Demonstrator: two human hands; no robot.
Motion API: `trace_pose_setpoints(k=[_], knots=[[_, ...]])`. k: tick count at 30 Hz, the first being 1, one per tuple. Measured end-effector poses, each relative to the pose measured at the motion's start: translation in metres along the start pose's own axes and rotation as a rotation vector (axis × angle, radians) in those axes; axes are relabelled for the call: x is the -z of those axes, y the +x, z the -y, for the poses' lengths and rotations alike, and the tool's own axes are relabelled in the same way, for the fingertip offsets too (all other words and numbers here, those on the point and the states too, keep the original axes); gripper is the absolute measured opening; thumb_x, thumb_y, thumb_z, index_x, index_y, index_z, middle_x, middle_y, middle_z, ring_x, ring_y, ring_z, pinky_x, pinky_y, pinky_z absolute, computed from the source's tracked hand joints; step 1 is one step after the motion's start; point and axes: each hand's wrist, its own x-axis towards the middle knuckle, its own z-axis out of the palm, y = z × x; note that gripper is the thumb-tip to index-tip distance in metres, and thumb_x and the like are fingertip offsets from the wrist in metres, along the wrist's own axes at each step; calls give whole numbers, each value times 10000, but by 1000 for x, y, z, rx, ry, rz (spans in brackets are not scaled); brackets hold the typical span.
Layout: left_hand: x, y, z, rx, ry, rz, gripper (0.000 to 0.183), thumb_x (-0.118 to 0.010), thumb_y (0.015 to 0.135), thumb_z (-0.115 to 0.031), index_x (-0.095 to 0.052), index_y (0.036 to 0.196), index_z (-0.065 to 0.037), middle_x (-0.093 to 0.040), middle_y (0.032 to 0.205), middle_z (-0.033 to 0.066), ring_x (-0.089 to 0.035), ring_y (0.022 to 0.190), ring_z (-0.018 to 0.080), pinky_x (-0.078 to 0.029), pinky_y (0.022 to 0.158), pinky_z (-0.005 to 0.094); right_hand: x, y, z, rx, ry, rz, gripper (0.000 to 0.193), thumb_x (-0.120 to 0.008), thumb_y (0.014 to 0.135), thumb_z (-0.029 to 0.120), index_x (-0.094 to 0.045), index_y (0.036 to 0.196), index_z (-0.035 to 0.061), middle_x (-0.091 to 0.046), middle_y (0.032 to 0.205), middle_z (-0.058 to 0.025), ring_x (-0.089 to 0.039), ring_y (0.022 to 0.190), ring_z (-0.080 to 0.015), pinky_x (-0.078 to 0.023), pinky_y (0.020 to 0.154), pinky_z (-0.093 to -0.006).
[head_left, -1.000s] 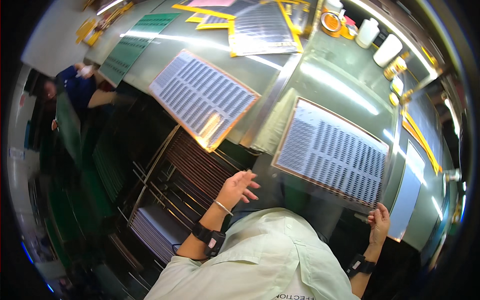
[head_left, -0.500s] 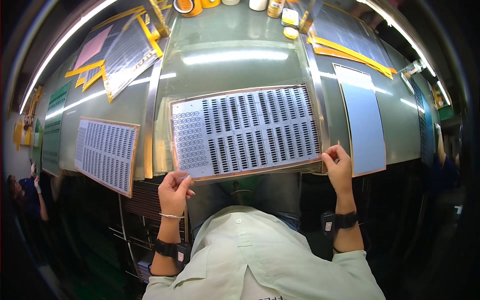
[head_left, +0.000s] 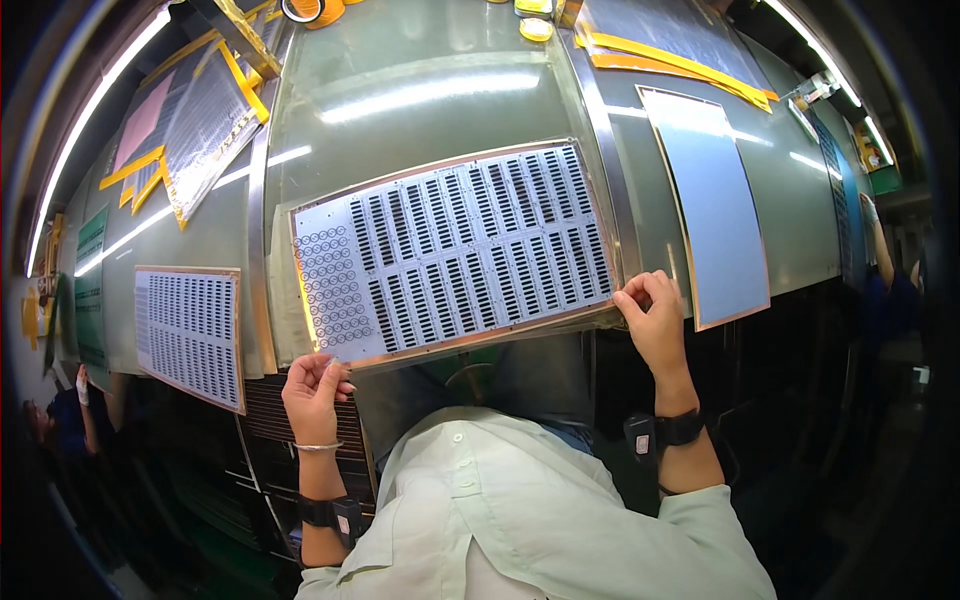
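Observation:
A flat circuit board panel (head_left: 455, 258) with a copper-coloured rim and rows of black slots lies tilted on the glass-topped table, with small rings along its left end. A clear sheet edge shows around parts of it. My left hand (head_left: 315, 395) is closed in a pinch at the panel's near left corner, thumb against fingers. At the near right corner my right hand (head_left: 652, 312) pinches the edge between thumb and curled fingers. Whether the fingertips grip the panel alone or also the clear sheet cannot be made out.
Left stands a similar slotted panel (head_left: 190, 335); right lies a plain pale-blue panel (head_left: 712, 205). Metal strips (head_left: 608, 150) divide the tabletop (head_left: 420, 130). Yellow-edged clear films (head_left: 215, 110) lie far left, more films (head_left: 670, 45) far right. Tape rolls (head_left: 312, 10) stand behind. A co-worker's hand (head_left: 869, 208) shows right.
The view has shifted, so the table and panels sit further left and the middle panel looks more tilted. Both hands stay pinched at its near corners.

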Motion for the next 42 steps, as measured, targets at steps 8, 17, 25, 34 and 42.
trace_pose_setpoints(k=[8,17,25,34,42], knots=[[5,4,2,1,-5,10,143,-616,917,-83,-578,1023,5,-673,817,83,-590,603,82,-459,528,173,-1,0,-2,-26,41,25,116,-718,736,85,-605,731,58,-539,748,-44,-486,770,-237,-411,706,-369],[4,1,0,-8,-18,-60,144,-617,917,-82,-583,1027,4,-681,828,89,-580,603,74,-453,526,166,-1,0,5,-27,-63,77,148,-722,746,139,-594,714,73,-533,787,-34,-479,809,-243,-384,748,-394],[-1,-1,3,-33,-63,-69,114,-633,910,-92,-604,986,-12,-683,842,74,-577,636,66,-445,533,169,10,11,9,-41,-141,195,189,-711,758,161,-562,688,68,-524,779,-49,-480,806,-248,-377,741,-408],[0,7,12,-320,178,-272,105,-700,826,-19,-620,894,-14,-617,801,13,-549,672,90,-427,600,213,6,12,10,-4,-96,194,165,-687,769,120,-544,735,43,-487,749,-69,-485,755,-229,-404,685,-353],[-2,5,15,-518,541,-385,145,-730,757,-39,-597,817,-44,-501,859,58,-512,789,183,-427,708,297,7,8,19,-51,-94,230,155,-652,802,81,-512,755,32,-454,760,-53,-455,757,-198,-391,700,-333]])
